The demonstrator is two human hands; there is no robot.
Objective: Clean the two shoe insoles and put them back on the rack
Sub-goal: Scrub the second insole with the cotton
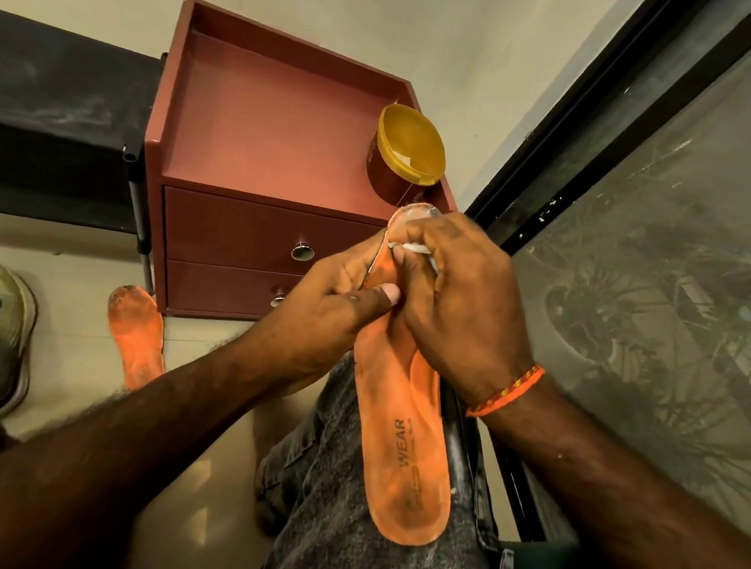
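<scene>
Left hand (338,298) grips the insole (400,437) near its toe; right hand (454,295) pinches a white wipe (412,247) against it. Second insole (137,337) lies on the floor (78,363).

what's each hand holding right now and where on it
The left hand grips the orange insole near its toe end, thumb across the top. The right hand pinches a small white wipe against the insole's toe area.
</scene>
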